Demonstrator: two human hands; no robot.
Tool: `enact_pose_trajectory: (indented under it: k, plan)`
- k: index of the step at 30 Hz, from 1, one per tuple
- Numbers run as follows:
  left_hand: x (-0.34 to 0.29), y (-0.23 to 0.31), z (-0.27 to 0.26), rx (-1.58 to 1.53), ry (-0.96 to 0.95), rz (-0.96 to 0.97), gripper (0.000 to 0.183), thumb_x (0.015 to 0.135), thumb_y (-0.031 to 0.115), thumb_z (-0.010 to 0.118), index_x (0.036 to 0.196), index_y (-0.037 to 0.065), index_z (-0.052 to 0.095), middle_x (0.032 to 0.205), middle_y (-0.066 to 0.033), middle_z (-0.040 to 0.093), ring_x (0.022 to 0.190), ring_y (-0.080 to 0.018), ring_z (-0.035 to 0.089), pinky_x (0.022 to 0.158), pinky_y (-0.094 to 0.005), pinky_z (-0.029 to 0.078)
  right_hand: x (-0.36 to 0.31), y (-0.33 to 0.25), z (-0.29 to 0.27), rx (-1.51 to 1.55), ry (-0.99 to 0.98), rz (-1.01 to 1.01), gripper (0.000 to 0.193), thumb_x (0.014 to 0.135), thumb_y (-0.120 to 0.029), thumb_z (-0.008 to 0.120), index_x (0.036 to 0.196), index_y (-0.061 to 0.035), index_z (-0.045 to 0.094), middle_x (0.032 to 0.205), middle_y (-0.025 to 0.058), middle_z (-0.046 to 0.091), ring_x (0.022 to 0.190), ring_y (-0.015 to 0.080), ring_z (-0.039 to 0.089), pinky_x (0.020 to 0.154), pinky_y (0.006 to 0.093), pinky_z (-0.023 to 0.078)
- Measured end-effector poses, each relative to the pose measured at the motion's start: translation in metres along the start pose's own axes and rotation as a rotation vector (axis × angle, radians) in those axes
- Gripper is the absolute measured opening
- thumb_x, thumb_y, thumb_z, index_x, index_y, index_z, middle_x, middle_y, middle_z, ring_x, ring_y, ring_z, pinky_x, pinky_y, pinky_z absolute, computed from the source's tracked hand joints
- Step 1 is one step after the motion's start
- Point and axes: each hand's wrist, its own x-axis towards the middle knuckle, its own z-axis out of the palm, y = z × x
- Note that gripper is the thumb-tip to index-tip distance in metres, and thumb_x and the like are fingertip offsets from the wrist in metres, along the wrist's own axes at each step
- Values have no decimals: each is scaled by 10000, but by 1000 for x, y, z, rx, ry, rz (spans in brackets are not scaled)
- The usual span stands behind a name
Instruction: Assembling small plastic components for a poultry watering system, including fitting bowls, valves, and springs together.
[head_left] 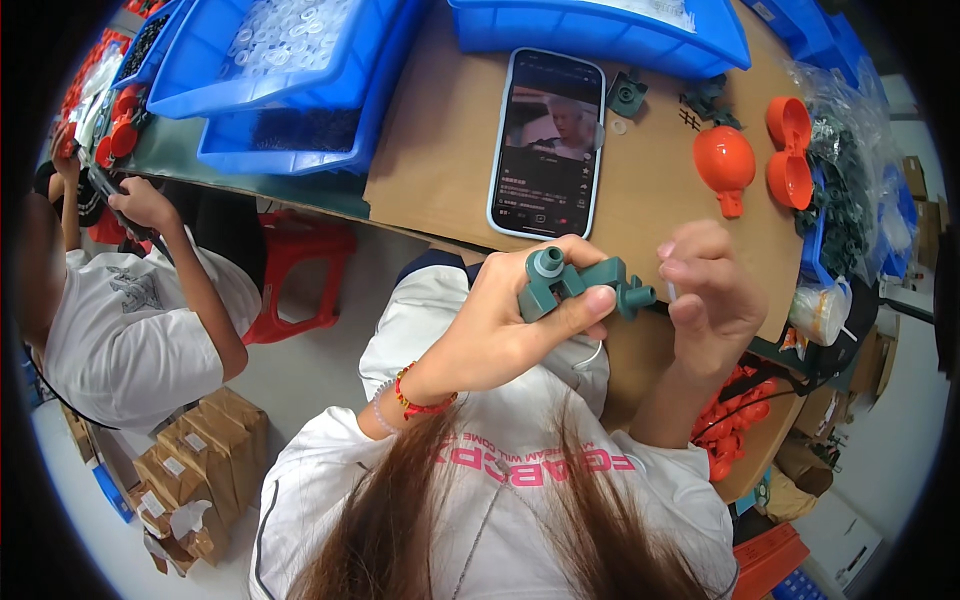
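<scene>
My left hand (510,325) grips a dark green plastic fitting (572,285) with a round socket at its left end and a short peg at its right. The thumb presses along its near side, and a pale ring shows around the socket. Close to the peg end, my right hand (705,300) is raised with its fingers curled toward the thumb. A small pale sliver (672,290) shows between those fingers, too small to name. That hand does not touch the fitting.
A phone (545,145) lies beyond my hands, near an orange round part (724,165) and an orange double cup (790,150). Blue bins (280,100) stand far left, one holding translucent rings. A red stool (305,275) and a seated co-worker (140,320) are at left.
</scene>
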Motion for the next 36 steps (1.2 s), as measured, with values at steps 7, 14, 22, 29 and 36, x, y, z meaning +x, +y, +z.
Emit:
enact_pose_trajectory:
  k: [7, 14, 22, 29, 36]
  plan:
    - [0, -1, -1, 55, -14, 11, 233, 847, 184, 546, 924, -35, 535, 794, -88, 602, 734, -125, 581, 684, -261, 461, 0, -4, 1, -8, -48, 36, 179, 674, -124, 714, 789, -5, 645, 751, 65, 539, 712, 180, 490, 616, 275, 373]
    - [-2, -3, 1, -60, 21, 61, 194, 851, 175, 557, 913, -10, 551, 772, -35, 585, 709, -78, 571, 642, -218, 447, -3, -1, 3, 123, -98, 154, 192, 657, -84, 722, 820, -12, 651, 722, 40, 506, 681, 142, 462, 605, 255, 356]
    - [-1, -5, -1, -86, 37, 34, 190, 871, 171, 529, 947, -3, 539, 797, -27, 577, 722, -60, 538, 662, -214, 441, -11, -1, 18, 103, -73, 323, 344, 630, -63, 724, 962, -35, 634, 751, 13, 467, 667, 99, 440, 618, 225, 361]
    - [-2, -3, -3, -144, 37, -21, 230, 863, 198, 543, 998, 12, 531, 850, -27, 562, 731, -58, 516, 657, -207, 443, 4, -4, 9, -98, -198, 176, 359, 606, -61, 722, 954, -36, 640, 757, 31, 480, 690, 113, 464, 641, 228, 385]
    - [-3, 0, -6, -248, -71, -135, 435, 809, 220, 606, 1167, 52, 426, 950, -13, 510, 745, -56, 518, 567, -183, 440, 17, -10, 8, -278, -386, 221, 360, 597, -58, 718, 948, -36, 640, 758, 33, 513, 689, 129, 490, 632, 246, 397]
